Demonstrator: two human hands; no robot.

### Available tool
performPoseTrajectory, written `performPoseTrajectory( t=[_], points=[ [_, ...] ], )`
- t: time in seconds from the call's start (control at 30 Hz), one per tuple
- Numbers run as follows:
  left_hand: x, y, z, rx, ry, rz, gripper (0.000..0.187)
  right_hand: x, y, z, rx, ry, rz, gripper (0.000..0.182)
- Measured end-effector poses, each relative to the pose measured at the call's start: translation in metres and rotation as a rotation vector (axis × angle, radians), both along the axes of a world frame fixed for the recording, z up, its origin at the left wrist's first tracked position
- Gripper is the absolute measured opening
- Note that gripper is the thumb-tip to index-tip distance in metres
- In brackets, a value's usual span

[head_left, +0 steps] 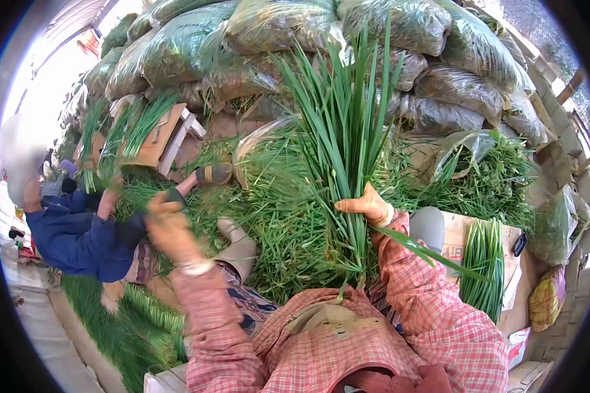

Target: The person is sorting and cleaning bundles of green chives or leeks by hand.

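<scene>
A tall bunch of garlic chives [347,141] stands nearly upright in front of me, its long flat leaves fanning out at the top. My right hand [367,206] is wrapped round its lower part, the thumb across the stems. One bent leaf [432,252] sticks out sideways over my right sleeve. My left hand [169,226] is off to the left, apart from the bunch, and smeared by motion, so its fingers are unclear. Below and around the bunch lies a heap of loose green leaves [282,223].
Stuffed plastic sacks [282,26] are stacked along the back. At right, a neat bundle of green stems [482,259] lies on a cardboard sheet [453,229]. Another person in blue [78,229] crouches at left. More greens [137,324] lie at lower left.
</scene>
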State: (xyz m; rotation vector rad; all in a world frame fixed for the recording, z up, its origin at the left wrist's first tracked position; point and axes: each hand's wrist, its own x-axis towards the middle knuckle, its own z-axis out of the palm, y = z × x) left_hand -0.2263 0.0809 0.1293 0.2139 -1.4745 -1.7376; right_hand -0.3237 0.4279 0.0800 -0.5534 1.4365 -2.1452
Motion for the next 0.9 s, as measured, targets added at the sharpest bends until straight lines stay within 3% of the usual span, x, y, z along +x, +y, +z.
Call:
performPoseTrajectory(
  t=[0.03, 0.13, 0.17, 0.2, 0.23, 0.3, 0.33, 0.4, 0.5, 0.53, 0.57, 0.63, 0.67, 0.7, 0.77, 0.83, 0.9],
  points=[
    [-0.013, 0.018, -0.039, 0.420, 0.154, -0.335, 0.038, 0.001, -0.008, 0.001, 0.016, -0.036, -0.007, 0.050],
    [-0.016, 0.131, -0.107, -0.073, -0.263, -0.162, 0.042, 0.015, -0.039, 0.000, 0.004, -0.043, -0.008, 0.051],
    [-0.018, 0.167, -0.101, 0.014, -0.147, -0.128, 0.048, 0.022, -0.048, -0.005, 0.007, -0.042, -0.013, 0.051],
    [-0.017, 0.182, -0.097, 0.230, -0.040, -0.425, 0.062, 0.025, -0.053, -0.020, 0.058, 0.003, 0.044, 0.051],
    [-0.012, 0.190, -0.115, 0.308, -0.057, -0.477, 0.063, 0.030, -0.061, -0.038, 0.100, 0.032, -0.016, 0.054],
    [-0.006, 0.172, -0.145, 0.245, -0.397, -0.662, 0.065, 0.034, -0.066, -0.079, 0.278, 0.040, -0.043, 0.058],
    [-0.005, 0.163, -0.159, 0.201, -0.498, -0.738, 0.066, 0.037, -0.067, -0.098, 0.515, 0.201, -0.061, 0.059],
    [-0.005, 0.156, -0.173, 0.109, -0.444, -0.814, 0.064, 0.052, -0.070, -0.115, 0.977, 0.531, -0.088, 0.060],
    [0.004, 0.153, -0.163, 0.339, -0.537, -0.743, 0.054, 0.076, -0.080, -0.099, 1.071, 0.703, -0.097, 0.072],
    [0.008, 0.151, -0.168, 0.418, -0.506, -0.748, 0.052, 0.068, -0.085, -0.077, 1.306, 0.554, 0.284, 0.085],
    [0.009, 0.147, -0.176, 0.494, -0.467, -0.752, 0.049, 0.074, -0.090, -0.059, 1.524, 0.612, 0.286, 0.076],
    [0.009, 0.139, -0.186, 0.635, -0.380, -0.763, 0.045, 0.074, -0.074, -0.034, 1.511, 0.849, 0.306, 0.068],
    [0.012, 0.143, -0.171, 0.656, -0.391, -0.676, 0.045, 0.060, -0.060, -0.011, 1.326, 0.669, 0.340, 0.068],
    [0.012, 0.140, -0.167, 0.630, -0.372, -0.728, 0.046, 0.039, -0.046, 0.006, 1.138, 0.494, 0.369, 0.067],
    [0.016, 0.136, -0.163, 0.581, -0.333, -0.822, 0.047, 0.004, -0.022, 0.014, 1.114, 0.554, -0.083, 0.083],
    [0.015, 0.136, -0.156, 0.460, -0.343, -0.865, 0.049, -0.017, -0.021, 0.022, 0.824, 0.554, -0.188, 0.096],
    [0.011, 0.143, -0.146, 0.386, -0.324, -0.939, 0.048, -0.021, -0.043, 0.022, 0.560, 0.484, 0.055, 0.107]
  ],
)
